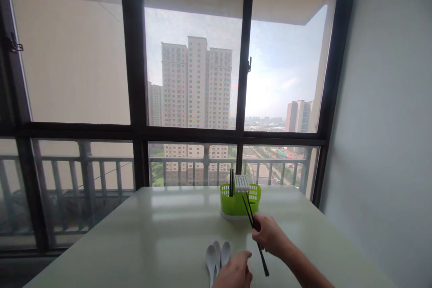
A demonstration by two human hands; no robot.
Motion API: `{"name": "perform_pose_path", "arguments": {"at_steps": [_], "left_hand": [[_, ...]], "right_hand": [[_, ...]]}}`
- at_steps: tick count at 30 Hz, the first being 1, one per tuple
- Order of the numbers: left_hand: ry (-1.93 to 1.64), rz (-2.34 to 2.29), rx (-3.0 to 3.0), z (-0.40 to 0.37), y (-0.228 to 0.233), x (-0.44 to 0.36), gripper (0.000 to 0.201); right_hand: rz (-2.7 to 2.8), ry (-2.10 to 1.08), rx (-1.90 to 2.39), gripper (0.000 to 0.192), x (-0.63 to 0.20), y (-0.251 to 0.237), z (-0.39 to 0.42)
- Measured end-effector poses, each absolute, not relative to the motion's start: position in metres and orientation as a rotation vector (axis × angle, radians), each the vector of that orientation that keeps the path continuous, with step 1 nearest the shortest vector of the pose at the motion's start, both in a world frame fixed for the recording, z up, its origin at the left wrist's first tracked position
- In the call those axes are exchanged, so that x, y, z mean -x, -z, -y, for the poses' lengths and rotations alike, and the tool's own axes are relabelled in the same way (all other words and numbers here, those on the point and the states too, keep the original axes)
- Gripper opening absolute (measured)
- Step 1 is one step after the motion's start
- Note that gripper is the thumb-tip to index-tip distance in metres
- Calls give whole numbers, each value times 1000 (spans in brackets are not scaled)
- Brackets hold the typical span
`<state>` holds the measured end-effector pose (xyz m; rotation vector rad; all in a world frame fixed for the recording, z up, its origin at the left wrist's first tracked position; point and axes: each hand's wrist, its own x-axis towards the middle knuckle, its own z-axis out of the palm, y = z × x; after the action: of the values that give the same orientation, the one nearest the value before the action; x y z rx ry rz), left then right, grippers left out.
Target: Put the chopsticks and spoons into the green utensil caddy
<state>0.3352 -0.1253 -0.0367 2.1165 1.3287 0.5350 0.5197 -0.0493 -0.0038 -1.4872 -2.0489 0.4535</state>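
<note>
My right hand (269,235) pinches a pair of black chopsticks (263,261) near their middle, above the table. Their upper ends slant up to the left, in front of a green utensil basket (236,207). Inside that basket more black chopsticks (231,183) stand upright at the left, and a white slotted piece (242,182) sits on top. My left hand (235,271) is low in the view with its fingers bent and apart, no object visible in them. Just left of it lie three white spoons (211,256), bowls pointing away; the hand partly hides their handles.
The pale glossy table (128,238) reaches to a dark-framed window (189,135) with a railing and tall buildings outside. A plain wall (381,112) rises on the right. The basket stands on a white base near the table's far edge.
</note>
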Motion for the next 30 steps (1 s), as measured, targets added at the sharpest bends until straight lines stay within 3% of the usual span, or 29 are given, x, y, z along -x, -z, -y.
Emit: {"name": "perform_pose_path", "arguments": {"at_steps": [3,6,17,23,30], "left_hand": [[-827,-1338,-2091,101,12,-337,39],[-875,-1222,-2067,89,4,-341,20],[-653,-1326,-2164,64,61,-345,18],[-654,-1347,-2124,63,41,-337,15],[-915,-1370,-2184,35,-30,-296,16]], "right_hand": [[1856,-637,1159,6,-512,-7,53],[1777,-524,1055,7,-508,1,56],[1862,-641,1039,7,-506,26,76],[1735,-853,1018,18,-502,-34,72],[1826,-852,892,31,-469,-130,6]]}}
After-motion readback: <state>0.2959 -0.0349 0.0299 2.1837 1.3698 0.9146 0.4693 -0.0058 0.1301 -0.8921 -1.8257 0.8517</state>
